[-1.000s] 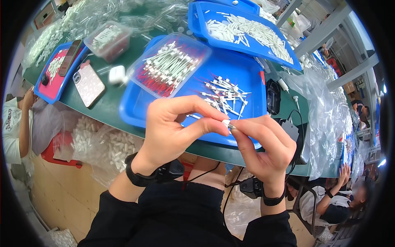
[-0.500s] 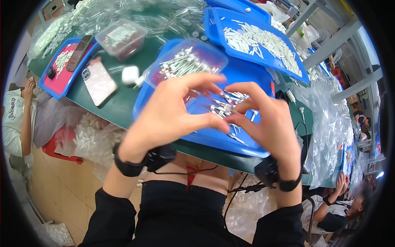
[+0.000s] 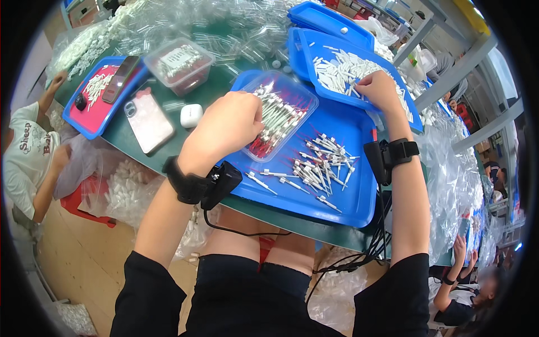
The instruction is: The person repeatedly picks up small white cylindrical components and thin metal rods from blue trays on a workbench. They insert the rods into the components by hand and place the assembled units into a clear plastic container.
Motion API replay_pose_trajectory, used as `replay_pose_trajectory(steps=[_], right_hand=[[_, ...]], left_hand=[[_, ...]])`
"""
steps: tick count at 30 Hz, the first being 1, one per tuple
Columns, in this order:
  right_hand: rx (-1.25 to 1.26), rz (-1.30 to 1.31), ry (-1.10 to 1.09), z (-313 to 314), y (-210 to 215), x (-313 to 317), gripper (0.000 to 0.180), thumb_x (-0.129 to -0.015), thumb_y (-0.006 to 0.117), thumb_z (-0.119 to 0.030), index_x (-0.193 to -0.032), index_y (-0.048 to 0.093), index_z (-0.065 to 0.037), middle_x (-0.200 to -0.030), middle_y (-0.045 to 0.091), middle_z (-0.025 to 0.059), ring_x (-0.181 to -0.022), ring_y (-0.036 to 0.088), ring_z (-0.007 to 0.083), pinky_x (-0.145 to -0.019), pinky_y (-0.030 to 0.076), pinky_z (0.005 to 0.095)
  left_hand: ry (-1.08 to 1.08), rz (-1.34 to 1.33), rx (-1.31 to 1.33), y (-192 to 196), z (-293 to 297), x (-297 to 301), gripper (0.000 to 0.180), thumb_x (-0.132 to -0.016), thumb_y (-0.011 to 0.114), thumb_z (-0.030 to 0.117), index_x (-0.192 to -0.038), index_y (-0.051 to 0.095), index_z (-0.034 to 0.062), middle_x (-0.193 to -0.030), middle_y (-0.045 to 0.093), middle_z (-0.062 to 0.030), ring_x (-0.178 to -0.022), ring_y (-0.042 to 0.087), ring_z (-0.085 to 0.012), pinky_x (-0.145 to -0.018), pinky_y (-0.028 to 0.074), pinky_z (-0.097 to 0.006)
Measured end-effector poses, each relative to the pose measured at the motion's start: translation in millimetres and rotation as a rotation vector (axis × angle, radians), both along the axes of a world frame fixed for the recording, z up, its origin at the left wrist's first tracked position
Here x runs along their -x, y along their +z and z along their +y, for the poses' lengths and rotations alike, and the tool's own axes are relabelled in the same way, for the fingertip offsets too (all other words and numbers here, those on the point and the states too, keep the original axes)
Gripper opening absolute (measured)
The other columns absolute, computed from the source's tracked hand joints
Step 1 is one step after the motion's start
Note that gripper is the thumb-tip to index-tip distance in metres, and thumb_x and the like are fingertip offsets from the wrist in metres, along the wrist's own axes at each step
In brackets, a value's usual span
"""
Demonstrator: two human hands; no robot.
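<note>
My left hand (image 3: 231, 124) is over the left edge of a clear plastic box (image 3: 311, 115) filled with thin white sticks (image 3: 281, 115) that have red ends. Its fingers are curled closed, and what they hold, if anything, is hidden. At the upper right, my right hand (image 3: 380, 90) reaches into a blue tray (image 3: 306, 70) of short white tubes (image 3: 339, 70); its fingertips pinch together at one of them. Between my arms, a larger blue tray (image 3: 353, 210) carries the box and a loose pile of white sticks with thin red tips (image 3: 320, 165).
Left of the box are white earbuds case (image 3: 191, 115), a phone (image 3: 149, 122), and another filled clear box (image 3: 179, 64). A small blue tray (image 3: 90, 129) holds a dark phone (image 3: 120, 78). Clear tubes (image 3: 224, 33) cover the table's far side. Co-workers sit at both sides.
My hands have parted from above the stick pile. The left has drawn back to the clear box, and the right has moved up into the far tray of white tubes.
</note>
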State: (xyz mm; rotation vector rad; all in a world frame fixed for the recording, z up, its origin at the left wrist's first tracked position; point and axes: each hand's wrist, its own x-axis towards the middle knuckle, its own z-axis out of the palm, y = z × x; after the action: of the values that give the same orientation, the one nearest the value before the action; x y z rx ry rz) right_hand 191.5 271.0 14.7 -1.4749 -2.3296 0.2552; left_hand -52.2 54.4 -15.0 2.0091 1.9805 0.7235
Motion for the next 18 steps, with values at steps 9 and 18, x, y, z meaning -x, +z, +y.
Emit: replay_pose_trajectory(steps=[9, 18], right_hand=[[-0.258, -0.084, -0.171, -6.1, -1.3, 13.1, 0.023, -0.078, 0.062, -0.018, -0.093, 0.068, -0.002, -0.083, 0.068, 0.0181, -0.079, 0.066, 0.0320, -0.071, 0.051, 0.0390], [-0.209, 0.473, 0.237, -139.9, 36.6, 4.1, 0.016, -0.084, 0.062, -0.014, -0.096, 0.067, -0.005, -0.081, 0.069, 0.0080, -0.072, 0.064, 0.0168, -0.065, 0.048, 0.0291]], left_hand=[[0.116, 0.181, -0.149, -10.5, 3.4, -10.5, 0.010, -0.073, 0.063, 0.009, -0.078, 0.063, -0.0007, -0.080, 0.061, -0.0180, -0.080, 0.061, -0.0338, -0.074, 0.049, -0.040], [0.269, -0.273, -0.453, 4.1, -3.3, -17.9, 0.012, -0.076, 0.063, 0.008, -0.084, 0.059, 0.0004, -0.079, 0.066, -0.0116, -0.069, 0.065, -0.0216, -0.065, 0.050, -0.031]])
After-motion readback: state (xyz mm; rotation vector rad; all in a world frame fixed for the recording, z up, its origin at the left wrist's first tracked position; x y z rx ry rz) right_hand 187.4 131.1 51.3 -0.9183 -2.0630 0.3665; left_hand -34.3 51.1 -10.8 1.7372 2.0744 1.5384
